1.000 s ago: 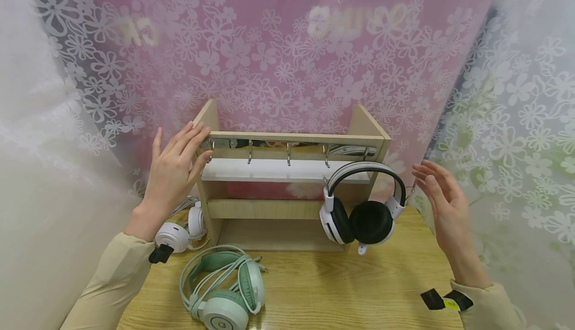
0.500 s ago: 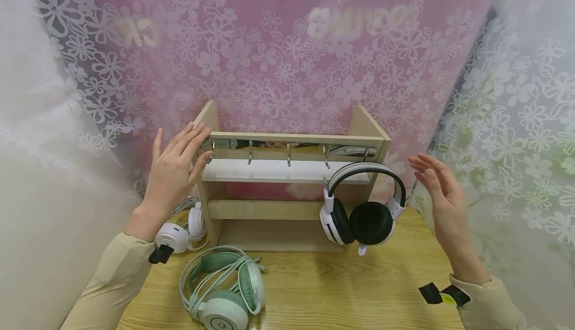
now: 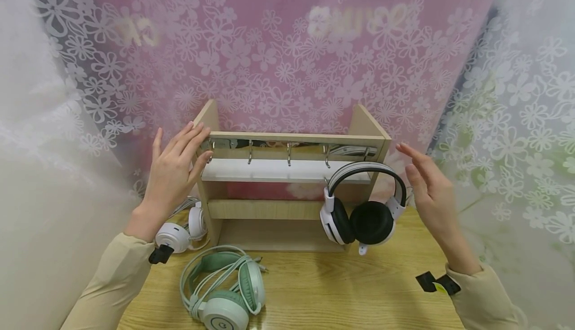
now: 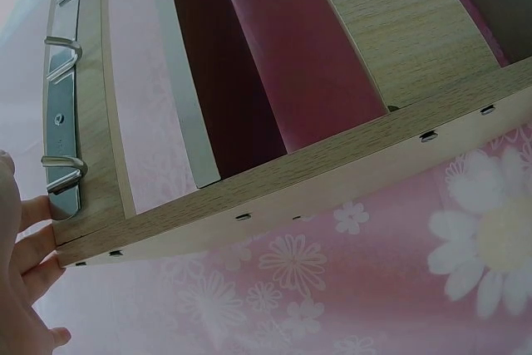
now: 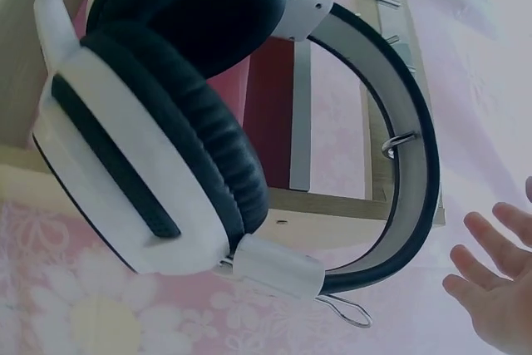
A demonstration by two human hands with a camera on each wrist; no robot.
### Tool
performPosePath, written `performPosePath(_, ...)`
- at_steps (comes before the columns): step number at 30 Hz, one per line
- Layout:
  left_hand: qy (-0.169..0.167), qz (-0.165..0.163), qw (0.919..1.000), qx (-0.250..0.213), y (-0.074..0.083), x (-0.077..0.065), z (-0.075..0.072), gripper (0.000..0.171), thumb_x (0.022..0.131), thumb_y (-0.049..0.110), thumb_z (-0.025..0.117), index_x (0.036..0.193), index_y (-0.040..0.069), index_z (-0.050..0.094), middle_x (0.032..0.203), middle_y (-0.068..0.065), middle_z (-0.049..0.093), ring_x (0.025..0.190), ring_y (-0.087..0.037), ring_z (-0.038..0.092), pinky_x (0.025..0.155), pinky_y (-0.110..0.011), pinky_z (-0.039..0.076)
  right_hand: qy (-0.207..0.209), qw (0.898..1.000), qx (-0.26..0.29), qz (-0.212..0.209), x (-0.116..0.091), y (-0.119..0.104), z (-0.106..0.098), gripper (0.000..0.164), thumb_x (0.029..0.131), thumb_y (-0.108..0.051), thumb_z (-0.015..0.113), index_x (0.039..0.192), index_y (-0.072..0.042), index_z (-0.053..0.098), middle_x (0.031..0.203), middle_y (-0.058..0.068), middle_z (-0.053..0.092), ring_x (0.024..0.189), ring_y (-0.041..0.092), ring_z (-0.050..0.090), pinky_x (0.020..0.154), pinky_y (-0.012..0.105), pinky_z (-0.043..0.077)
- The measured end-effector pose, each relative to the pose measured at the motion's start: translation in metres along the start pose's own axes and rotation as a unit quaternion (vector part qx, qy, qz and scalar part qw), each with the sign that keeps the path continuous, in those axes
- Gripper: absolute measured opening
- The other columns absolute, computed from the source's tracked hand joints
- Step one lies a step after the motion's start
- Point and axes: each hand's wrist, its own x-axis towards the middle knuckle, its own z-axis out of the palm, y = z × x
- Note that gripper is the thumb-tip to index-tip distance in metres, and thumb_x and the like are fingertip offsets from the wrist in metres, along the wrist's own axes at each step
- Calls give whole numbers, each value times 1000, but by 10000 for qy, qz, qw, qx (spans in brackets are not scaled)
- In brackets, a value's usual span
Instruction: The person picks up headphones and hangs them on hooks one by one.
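A small wooden shelf [image 3: 278, 210] stands on the table, with a metal hook rail [image 3: 289, 153] along its top front board. My left hand [image 3: 172, 170] rests on the shelf's upper left corner, its fingers extended over the edge near the leftmost hook. White-and-black headphones [image 3: 368, 215] hang by their headband from the rail's right end, ear cups downward; the hook catches the headband [image 5: 411, 164] in the right wrist view. Just right of them, my right hand [image 3: 433, 197] is raised in the air, holding nothing and apart from both headphones and shelf.
Mint-green headphones [image 3: 224, 290] with a bundled cable lie on the table [image 3: 341, 295] at the front left. White headphones [image 3: 179, 232] lie left of the shelf, partly behind my left forearm. A flowered pink curtain [image 3: 278, 45] hangs behind, and pale sheeting hangs at both sides.
My right hand has moved left and slightly up, closer to the shelf's upper right corner. My left hand and the hanging headphones have stayed in place.
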Motion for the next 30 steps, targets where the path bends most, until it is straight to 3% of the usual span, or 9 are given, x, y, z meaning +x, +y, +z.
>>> performPosePath(3,-4,-6,10000,9,0,0,0,53,106,45,48,146,11,55,149,-9,54,144,-27,43,124,-57,4,42,9987,-421,-272,3,1,4,39,106,-14,53,146,-12,57,143,9,60,137,14,50,113,18,34)
performPosePath(7,-23,-21,10000,20,0,0,0,56,107,49,42,147,11,55,149,-10,55,144,-27,44,124,-57,4,-71,9946,-871,-553,7,1,8,41,107,-22,53,147,-12,55,147,11,56,139,30,48,118,35,35)
performPosePath(10,-9,-24,10000,15,0,0,0,58,108,51,39,147,11,55,149,-10,55,144,-27,44,124,-57,4,-287,9895,-1207,-738,12,2,11,46,108,-28,52,150,-11,50,151,11,51,143,33,43,118,46,35)
performPosePath(16,11,-4,10000,6,0,0,0,57,108,50,41,146,11,55,148,-10,55,144,-27,44,124,-58,4,-761,9802,-1518,-1023,17,2,19,56,109,-39,44,155,-6,41,158,16,42,151,29,31,124,41,22)
performPosePath(20,14,13,10000,7,0,1,0,56,107,48,43,146,10,55,148,-10,55,144,-28,44,124,-58,5,-1045,9754,-1649,-1020,22,0,22,62,109,-44,42,157,-5,35,162,15,35,154,28,23,126,44,15)
performPosePath(30,45,19,10000,-4,0,1,1,53,107,45,47,146,10,56,148,-10,55,143,-28,44,124,-58,5,-1391,9649,-1983,-1016,34,0,28,65,109,-43,43,160,-6,29,164,14,30,154,31,21,125,48,17)
